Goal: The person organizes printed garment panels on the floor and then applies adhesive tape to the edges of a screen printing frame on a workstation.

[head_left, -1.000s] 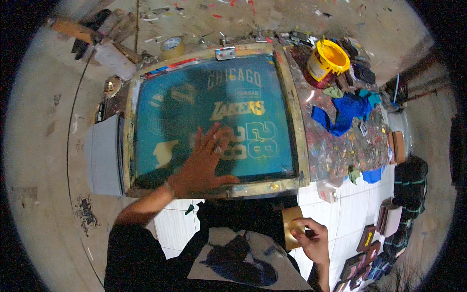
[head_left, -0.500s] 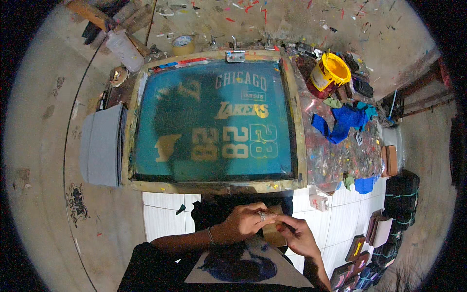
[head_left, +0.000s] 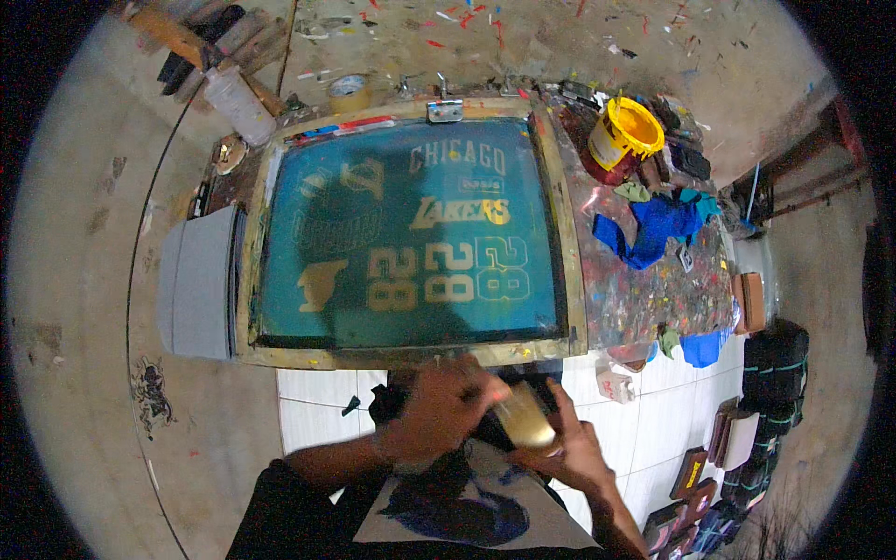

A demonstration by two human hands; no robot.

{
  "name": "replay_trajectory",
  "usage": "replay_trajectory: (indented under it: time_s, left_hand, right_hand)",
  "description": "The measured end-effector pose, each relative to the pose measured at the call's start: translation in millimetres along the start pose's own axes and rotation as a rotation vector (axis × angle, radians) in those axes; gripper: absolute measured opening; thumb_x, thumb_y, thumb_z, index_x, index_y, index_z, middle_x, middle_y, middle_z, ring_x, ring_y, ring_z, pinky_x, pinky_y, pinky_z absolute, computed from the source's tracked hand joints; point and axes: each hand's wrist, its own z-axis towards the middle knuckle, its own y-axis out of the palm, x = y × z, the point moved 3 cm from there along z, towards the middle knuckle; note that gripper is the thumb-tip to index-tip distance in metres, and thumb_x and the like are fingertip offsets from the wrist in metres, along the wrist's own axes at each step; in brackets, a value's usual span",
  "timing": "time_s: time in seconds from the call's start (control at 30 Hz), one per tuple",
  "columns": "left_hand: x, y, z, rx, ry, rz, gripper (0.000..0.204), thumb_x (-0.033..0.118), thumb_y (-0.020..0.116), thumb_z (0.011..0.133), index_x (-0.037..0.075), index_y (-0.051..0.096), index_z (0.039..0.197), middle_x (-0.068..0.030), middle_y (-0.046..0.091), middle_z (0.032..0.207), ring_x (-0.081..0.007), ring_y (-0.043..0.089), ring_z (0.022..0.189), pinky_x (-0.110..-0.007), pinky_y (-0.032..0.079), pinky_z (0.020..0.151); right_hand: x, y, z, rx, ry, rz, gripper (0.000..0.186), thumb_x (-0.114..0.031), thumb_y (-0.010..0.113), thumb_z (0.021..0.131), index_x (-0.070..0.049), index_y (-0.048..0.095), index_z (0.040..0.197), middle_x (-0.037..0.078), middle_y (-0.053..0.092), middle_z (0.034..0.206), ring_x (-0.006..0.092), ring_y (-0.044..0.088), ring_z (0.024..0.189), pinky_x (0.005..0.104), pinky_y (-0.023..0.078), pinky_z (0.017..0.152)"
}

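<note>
My right hand is wrapped around a shiny tan roll of tape, held just in front of the near edge of a wooden-framed printing screen. Beside it on the left, my left hand is smeared by motion. Its fingertips come close to the roll's upper left side, but whether they touch it or pinch a strip is unclear. The screen lies on the table, its teal mesh showing pale lettering, digits and small shapes. A metal hinge clamp grips its far edge.
Right of the screen, the paint-spattered table bears a yellow paint bucket and blue cloth scraps. A second tape roll and a white bottle sit at the back. Grey boards adjoin the left side. Dark bundles stand lower right.
My hands were together, fingers meeting. Now the right hand holds the tape roll up in view, and the left has moved left and up, blurred. The view has shifted slightly.
</note>
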Motion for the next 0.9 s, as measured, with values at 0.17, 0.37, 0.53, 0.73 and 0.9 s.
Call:
replay_trajectory:
  time_s: [0.17, 0.37, 0.53, 0.73, 0.9]
  left_hand:
    - [-5.7, -169.6, 27.2, 0.487, -0.005, -0.134, 0.009, 0.009, 0.070, 0.085, 0.002, 0.070, 0.090, 0.0001, 0.066, 0.082, -0.0107, 0.056, 0.074, -0.026, 0.046, 0.070]
    - [-3.2, -186.6, 39.0, 0.601, 0.051, -0.021, 0.009, 0.009, 0.068, 0.089, 0.000, 0.069, 0.087, 0.0014, 0.063, 0.078, -0.0062, 0.053, 0.073, -0.024, 0.044, 0.068]
    - [16.8, -203.2, 19.7, 0.708, 0.074, 0.223, 0.008, 0.007, 0.067, 0.089, 0.000, 0.069, 0.087, -0.0021, 0.064, 0.087, -0.0091, 0.055, 0.080, -0.024, 0.045, 0.073]
    - [-29.8, -261.0, -43.8, 0.860, 0.134, 0.069, 0.020, 0.011, 0.066, 0.089, -0.004, 0.065, 0.102, -0.0082, 0.064, 0.103, -0.0160, 0.058, 0.099, -0.029, 0.043, 0.093]
    - [-34.5, -331.1, -126.5, 1.219, 0.394, -0.242, 0.030, 0.018, 0.054, 0.095, -0.007, 0.057, 0.112, -0.0136, 0.061, 0.113, -0.0240, 0.055, 0.110, -0.037, 0.039, 0.101]
  right_hand:
    - [25.9, -24.0, 0.3, -0.126, -0.202, 0.048, 0.072, -0.022, 0.076, 0.082, -0.009, 0.040, 0.143, 0.012, 0.072, 0.100, 0.0203, 0.070, 0.076, 0.0334, 0.056, 0.072]
    - [27.6, -27.6, 13.1, -0.312, -0.450, 0.116, 0.078, -0.020, 0.072, 0.083, -0.012, 0.030, 0.148, 0.015, 0.065, 0.115, 0.0275, 0.065, 0.099, 0.0379, 0.050, 0.090]
    - [25.7, -26.7, 20.8, -0.408, -0.262, -0.044, 0.085, -0.013, 0.075, 0.080, -0.010, 0.025, 0.150, 0.018, 0.061, 0.123, 0.0211, 0.065, 0.097, 0.0312, 0.051, 0.086]
    - [-0.5, -38.9, 25.6, -0.416, -0.198, 0.019, 0.037, -0.021, 0.065, 0.086, -0.013, 0.060, 0.122, 0.014, 0.066, 0.106, 0.0329, 0.065, 0.093, 0.0406, 0.052, 0.086]
    - [-68.9, -91.8, -47.4, -0.299, -0.800, -0.177, 0.032, -0.020, 0.069, 0.086, -0.012, 0.064, 0.117, 0.003, 0.071, 0.099, 0.0193, 0.069, 0.081, 0.0324, 0.055, 0.073]
